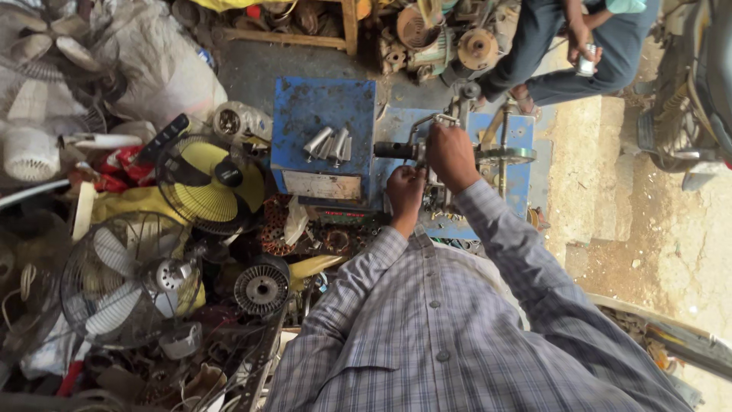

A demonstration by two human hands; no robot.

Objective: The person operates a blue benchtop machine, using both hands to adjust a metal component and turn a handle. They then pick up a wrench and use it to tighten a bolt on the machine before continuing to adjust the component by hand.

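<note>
both hands grip the hand-cranked winder on the blue bench, right hand just above the left hand.

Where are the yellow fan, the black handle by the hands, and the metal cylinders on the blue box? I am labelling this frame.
yellow fan [207,185]: head view, on its yellow blades behind the grille.
black handle [394,150]: head view, mid-grip.
metal cylinders [329,144]: head view, on the middle cylinder.

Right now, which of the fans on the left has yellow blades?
The fan with the yellow blades, beside the blue machine, nearest the left hand. The wire-caged fan below it has white blades.
</note>
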